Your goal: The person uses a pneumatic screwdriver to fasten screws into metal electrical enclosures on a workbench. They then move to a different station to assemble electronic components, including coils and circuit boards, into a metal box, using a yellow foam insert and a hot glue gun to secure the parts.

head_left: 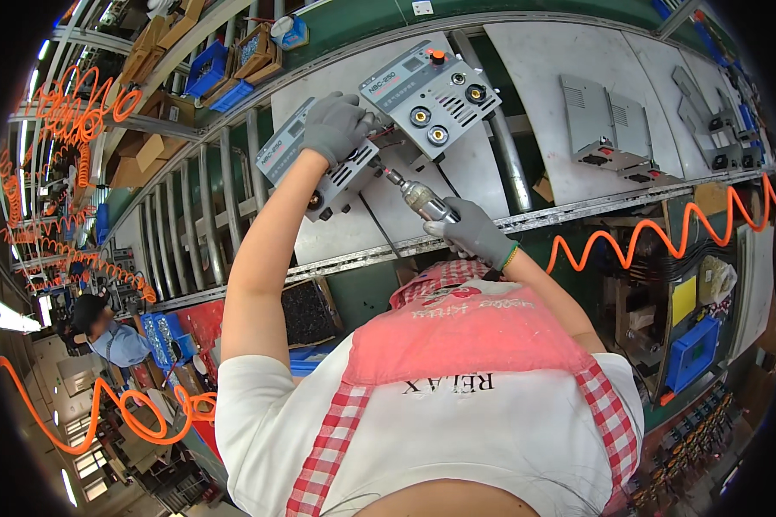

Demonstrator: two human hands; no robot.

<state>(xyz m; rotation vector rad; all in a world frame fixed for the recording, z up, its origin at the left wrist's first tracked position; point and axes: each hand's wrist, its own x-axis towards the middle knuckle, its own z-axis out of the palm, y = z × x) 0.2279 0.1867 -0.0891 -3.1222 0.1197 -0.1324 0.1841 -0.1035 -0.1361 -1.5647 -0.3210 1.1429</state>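
Observation:
My left hand (pixel 336 127), in a grey glove, grips a grey control panel (pixel 278 152) with a small display and slots, its fingers curled over the upper part. What the fingertips press on is partly hidden. A second grey control panel (pixel 429 102) with an orange knob and round brass-centred sockets lies just to the right. My right hand (pixel 472 231), also gloved, is closed around a metal power screwdriver (pixel 424 202). The tool's tip points up and left, toward the gap between the panels and close to the left panel's lower right corner.
Grey metal housings (pixel 605 129) stand on the bench at the right. Metal rollers (pixel 207 207) line the left, with blue bins (pixel 207 71) beyond. Orange coiled hoses (pixel 664 231) hang on both sides. Another person (pixel 112 332) is at the far left.

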